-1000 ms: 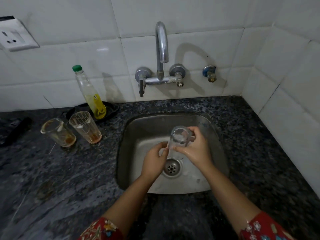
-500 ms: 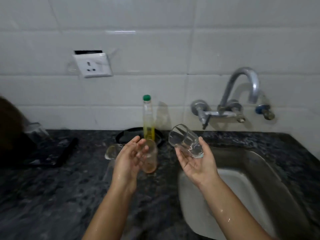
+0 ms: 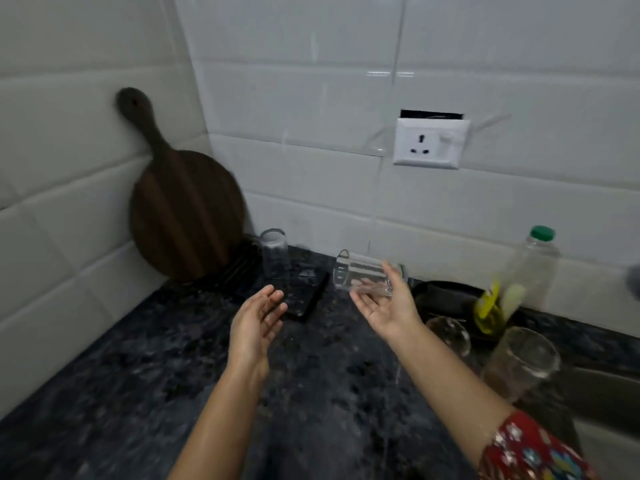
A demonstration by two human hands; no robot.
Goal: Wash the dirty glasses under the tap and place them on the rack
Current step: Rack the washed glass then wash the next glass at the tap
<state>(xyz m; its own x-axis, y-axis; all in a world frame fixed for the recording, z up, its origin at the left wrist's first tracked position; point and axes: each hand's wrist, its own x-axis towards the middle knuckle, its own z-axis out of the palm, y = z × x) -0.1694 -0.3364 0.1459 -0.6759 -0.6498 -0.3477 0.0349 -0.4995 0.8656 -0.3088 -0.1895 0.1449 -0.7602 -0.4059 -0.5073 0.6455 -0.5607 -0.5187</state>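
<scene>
Just beyond and left of your right hand (image 3: 384, 306), whose fingers hold the clear glass (image 3: 356, 275) sideways, mouth leftward, sits the black rack (image 3: 306, 301); your empty, slack-fingered left hand (image 3: 254, 317) is nearer.

Clear glass (image 3: 363, 278), empty and clean-looking, on its side in the right hand (image 3: 384, 306), mouth to the left, base to the right. Held above the surface (image 3: 311, 393), apart from the rack (image 3: 239, 275). Rack dark and ridged, flat on the surface in the corner. Second glass (image 3: 274, 252) standing on the rack, clear and empty, seemingly mouth down, though too blurred to be sure. Two more on the surface at right, close together. Rear dirty glass (image 3: 448, 336) partly hidden behind the forearm. Front dirty glass (image 3: 519, 363) upright, with brownish residue low inside. Both well apart from the rack.
</scene>
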